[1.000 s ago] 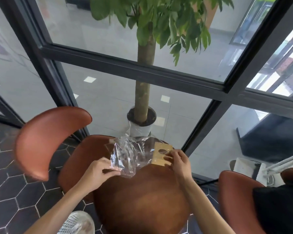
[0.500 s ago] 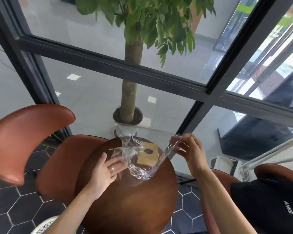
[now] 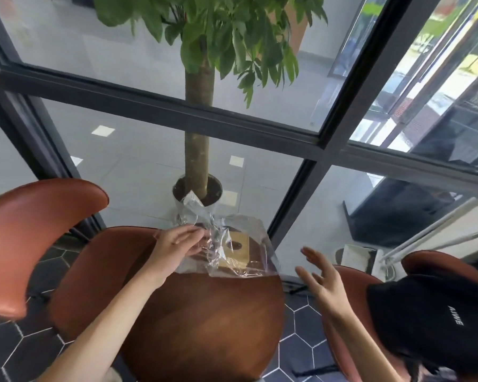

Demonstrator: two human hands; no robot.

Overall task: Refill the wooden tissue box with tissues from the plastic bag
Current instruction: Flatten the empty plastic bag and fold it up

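A clear crumpled plastic bag lies spread over the far edge of the round wooden table. Under it sits the light wooden tissue box, its oval slot facing up. My left hand rests flat against the bag's left side, fingers stretched toward the box. My right hand hovers off the table's right edge with fingers spread, holding nothing. No tissues can be made out.
A potted tree stands right behind the table against a dark-framed glass wall. Brown leather chairs stand at the left and right. A person in a black shirt sits at the right.
My right hand has let go of the bag and drawn back off the table's right edge. The bag has settled over the box. My left hand has slid up onto the bag.
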